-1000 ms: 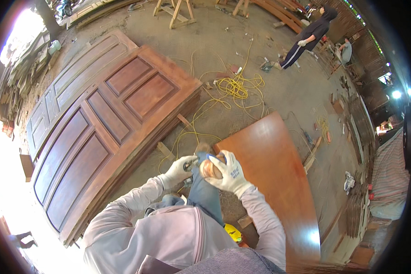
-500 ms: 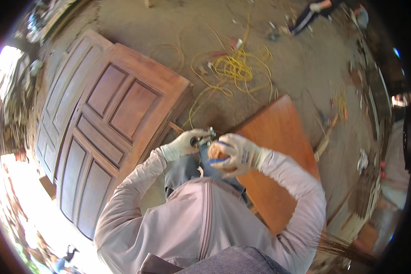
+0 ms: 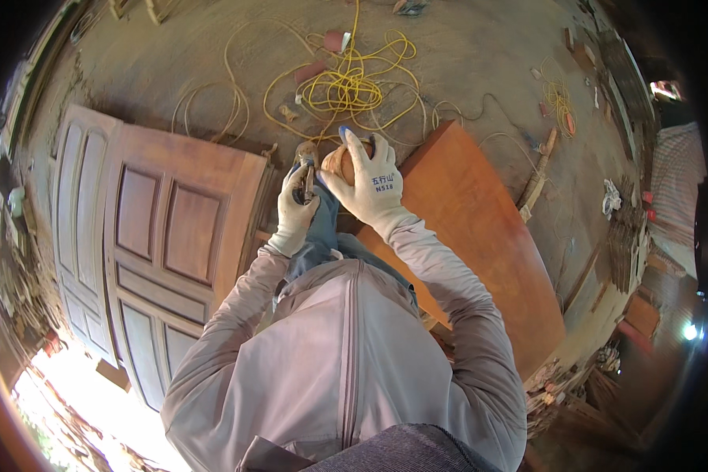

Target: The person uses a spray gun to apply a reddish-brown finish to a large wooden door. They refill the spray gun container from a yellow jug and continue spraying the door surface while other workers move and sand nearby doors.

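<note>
Both my hands wear pale work gloves and are held close together in front of my body. My left hand (image 3: pixel 294 216) is closed around a small tool with a metal-looking part (image 3: pixel 307 161) pointing away from me; its exact kind I cannot make out. Just to its right, my right hand (image 3: pixel 372 185) grips a round orange-brown object (image 3: pixel 338 165), fingers curled over its far side. That object sits beside the tool's tip; whether they touch is unclear. Below my hands, my blue trouser legs (image 3: pixel 322 224) show between the wooden pieces.
Panelled wooden doors (image 3: pixel 193 228) lean at the left. A smooth orange-brown wooden panel (image 3: pixel 480 252) stands at the right. A tangled yellow hose (image 3: pixel 346 88) and red-brown rolls (image 3: pixel 310 71) lie on the floor ahead. Scrap wood (image 3: pixel 625 244) is piled at the far right.
My hands have moved farther out from my body, the right one now turned with its fingers pointing away. The view has shifted, and the person at the upper right is out of sight.
</note>
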